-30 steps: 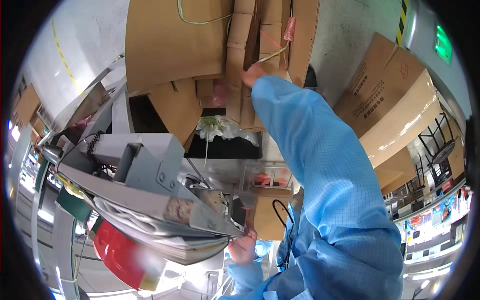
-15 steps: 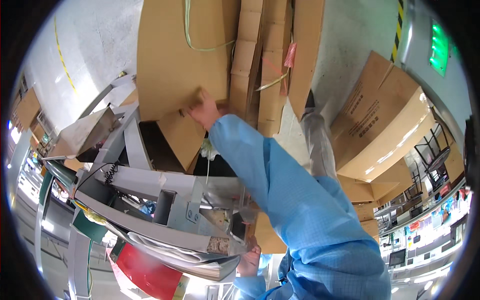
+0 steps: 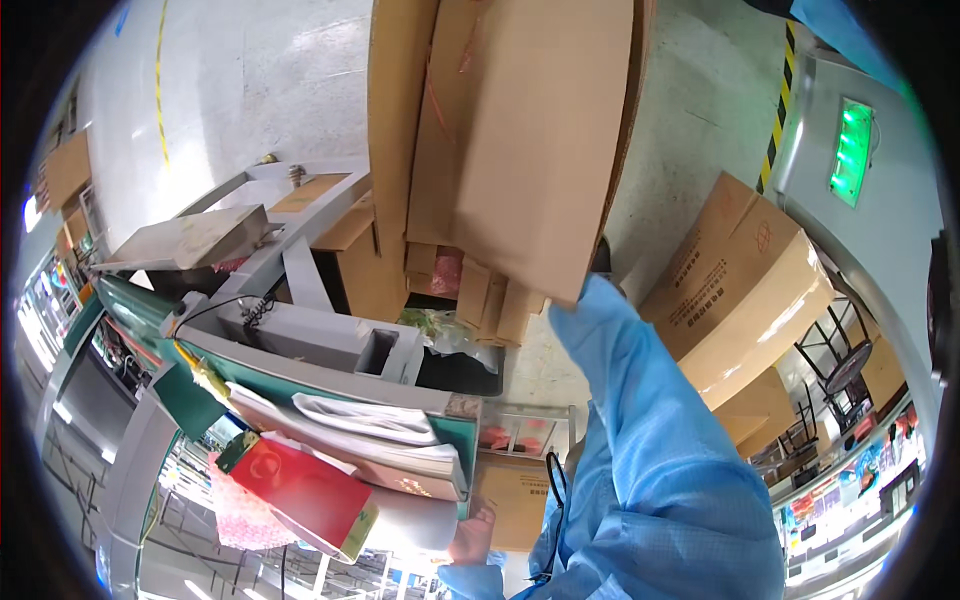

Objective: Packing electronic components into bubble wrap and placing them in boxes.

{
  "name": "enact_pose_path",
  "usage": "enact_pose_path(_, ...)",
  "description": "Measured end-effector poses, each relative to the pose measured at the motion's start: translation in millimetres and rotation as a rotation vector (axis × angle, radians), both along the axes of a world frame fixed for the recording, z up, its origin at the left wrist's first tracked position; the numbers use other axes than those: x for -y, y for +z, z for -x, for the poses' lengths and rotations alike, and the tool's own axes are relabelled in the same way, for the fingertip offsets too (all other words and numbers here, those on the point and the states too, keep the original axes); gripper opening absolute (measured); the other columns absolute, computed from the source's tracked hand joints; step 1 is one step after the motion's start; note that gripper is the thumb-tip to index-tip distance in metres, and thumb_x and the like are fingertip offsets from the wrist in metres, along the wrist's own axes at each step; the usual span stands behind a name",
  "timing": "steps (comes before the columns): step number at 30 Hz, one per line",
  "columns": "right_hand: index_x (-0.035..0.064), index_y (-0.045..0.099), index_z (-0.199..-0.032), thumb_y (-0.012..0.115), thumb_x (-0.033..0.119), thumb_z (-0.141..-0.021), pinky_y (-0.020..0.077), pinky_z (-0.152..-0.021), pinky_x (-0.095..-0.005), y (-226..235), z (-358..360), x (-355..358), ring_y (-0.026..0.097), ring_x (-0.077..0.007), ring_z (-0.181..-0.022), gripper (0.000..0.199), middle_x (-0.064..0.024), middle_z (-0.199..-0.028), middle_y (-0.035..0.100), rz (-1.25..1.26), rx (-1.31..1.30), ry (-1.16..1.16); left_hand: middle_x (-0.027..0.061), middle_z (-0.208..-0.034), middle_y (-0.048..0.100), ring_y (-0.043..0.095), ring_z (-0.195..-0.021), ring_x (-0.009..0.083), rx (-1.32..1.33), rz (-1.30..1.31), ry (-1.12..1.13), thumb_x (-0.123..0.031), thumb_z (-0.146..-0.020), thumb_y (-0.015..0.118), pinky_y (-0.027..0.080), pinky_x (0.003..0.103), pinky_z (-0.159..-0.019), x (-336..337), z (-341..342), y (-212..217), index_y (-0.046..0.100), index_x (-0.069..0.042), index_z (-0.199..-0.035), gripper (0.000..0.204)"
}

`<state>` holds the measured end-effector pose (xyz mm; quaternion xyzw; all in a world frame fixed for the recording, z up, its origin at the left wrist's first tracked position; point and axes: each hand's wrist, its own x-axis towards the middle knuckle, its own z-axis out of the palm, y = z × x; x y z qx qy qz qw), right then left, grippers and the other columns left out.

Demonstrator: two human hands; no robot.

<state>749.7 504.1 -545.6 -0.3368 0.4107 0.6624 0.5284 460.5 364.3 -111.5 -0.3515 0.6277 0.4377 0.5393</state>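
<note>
My left hand (image 3: 473,537) is low in the picture, its fingers curled at the bench edge (image 3: 463,488), beside a stack of papers. My right arm, in a blue sleeve (image 3: 640,400), reaches up to the lower corner of a large brown cardboard panel (image 3: 545,130). That panel covers my right hand, so its fingers are hidden. Below and left of the panel, an open cardboard carton (image 3: 390,120) shows its inner wall. Folded cardboard strips (image 3: 480,295) and a piece of pink plastic wrap (image 3: 447,272) lie near its lower end.
A big printed carton (image 3: 745,290) stands on the floor to the right. On the left are a grey metal frame (image 3: 315,345), a red box (image 3: 300,495) and papers (image 3: 370,420). Clear plastic (image 3: 460,335) lies in a dark bin. A green-lit sign (image 3: 852,150) is at upper right.
My right hand has moved right, from the left cardboard panel to behind a panel corner. A broad panel now covers the long strips. The view has shifted, showing more of the bench.
</note>
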Motion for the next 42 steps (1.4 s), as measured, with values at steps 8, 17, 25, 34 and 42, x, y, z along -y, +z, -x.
enact_pose_path(8, 0.0077, 0.038, -0.139, 0.053, 0.029, -0.096, 0.0447, -0.095, -0.0358, 65, -29, -47, 0.055, -0.0231, -0.108, 0.05, -0.0117, -0.123, 0.053, -0.145, 0.612, -0.121, 0.0136, -0.129, 0.057, 0.051, -0.12, 0.0296, 0.006, 0.005, -0.084, -0.052, -0.093, 0.036, 0.04, 0.048, -0.096, -8, -11, 1, 0.053, -0.004, -0.13, 0.062)
enact_pose_path(17, 0.0031, 0.034, -0.145, 0.067, 0.024, -0.089, 0.0344, -0.108, -0.0346, 165, -40, -139, 0.043, -0.024, -0.133, 0.069, -0.0159, -0.143, 0.044, -0.463, 1.383, 0.679, 0.0105, -0.123, 0.06, 0.054, -0.112, 0.0284, 0.001, 0.018, -0.114, -0.043, -0.093, 0.045, 0.044, 0.046, -0.09, -8, -6, 3, 0.057, -0.007, -0.122, 0.048)
enact_pose_path(25, 0.0061, 0.053, -0.115, 0.066, 0.017, -0.091, 0.0497, -0.08, -0.0288, 139, -173, -205, 0.06, -0.0124, -0.089, 0.029, -0.0016, -0.096, 0.063, -0.501, 1.529, 0.588, 0.0136, -0.12, 0.063, 0.058, -0.107, 0.0305, -0.01, -0.053, -0.067, -0.046, -0.095, 0.044, 0.047, 0.046, -0.088, -10, -9, 1, 0.058, -0.006, -0.123, 0.051)
enact_pose_path(34, 0.0033, 0.052, -0.122, 0.058, 0.047, -0.091, 0.0433, -0.094, -0.0355, -6, -394, -501, 0.058, -0.0213, -0.105, 0.054, -0.0092, -0.112, 0.061, -0.258, 1.37, 0.693, 0.0098, -0.106, 0.066, 0.06, -0.097, 0.0259, -0.226, -0.028, -0.031, -0.039, -0.093, 0.052, 0.049, 0.043, -0.084, 4, -69, -66, 0.062, -0.007, -0.111, 0.038)
enact_pose_path(42, 0.0068, 0.058, -0.123, 0.056, 0.053, -0.09, 0.0514, -0.068, -0.0295, -98, -442, -564, 0.066, -0.0179, -0.087, 0.057, -0.0097, -0.095, 0.069, -0.099, 0.736, 1.663, 0.0096, -0.105, 0.066, 0.06, -0.095, 0.0252, -0.208, 0.074, 0.249, -0.038, -0.092, 0.053, 0.049, 0.042, -0.082, -22, -154, -82, 0.062, -0.007, -0.111, 0.037)
